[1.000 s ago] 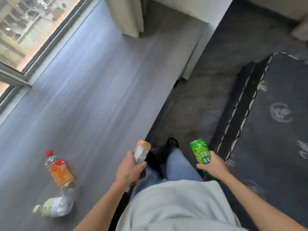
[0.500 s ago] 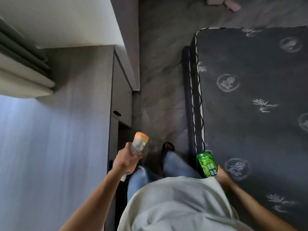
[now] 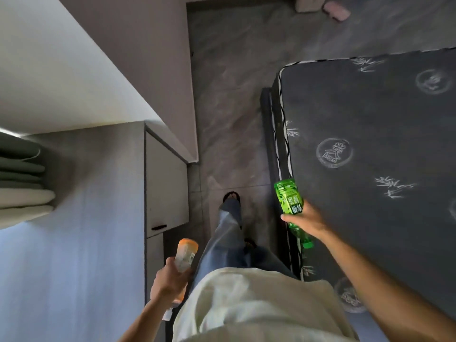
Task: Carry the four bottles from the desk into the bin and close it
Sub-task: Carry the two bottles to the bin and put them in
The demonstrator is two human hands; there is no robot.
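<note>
My left hand (image 3: 170,282) grips a bottle with an orange base and a pale label (image 3: 185,253), held base-up and cap-down beside my left leg. In my right hand (image 3: 304,219) is a green tea bottle (image 3: 289,199), also upside down, its cap pointing toward the floor at the mattress edge. The grey desk top (image 3: 81,243) fills the lower left; no bottles show on the part in view. No bin is in view.
A dark mattress (image 3: 370,156) with white prints lies on the right, close to my right arm. The desk's drawer front (image 3: 165,188) and a white wall corner (image 3: 172,95) stand on the left. Grey floor (image 3: 229,95) runs ahead between them. Curtain folds (image 3: 22,186) hang far left.
The view has swung right, away from the desk; the two bottles lying on it have left the frame. My legs have stepped forward along the floor, and my right hand has risen with the green bottle.
</note>
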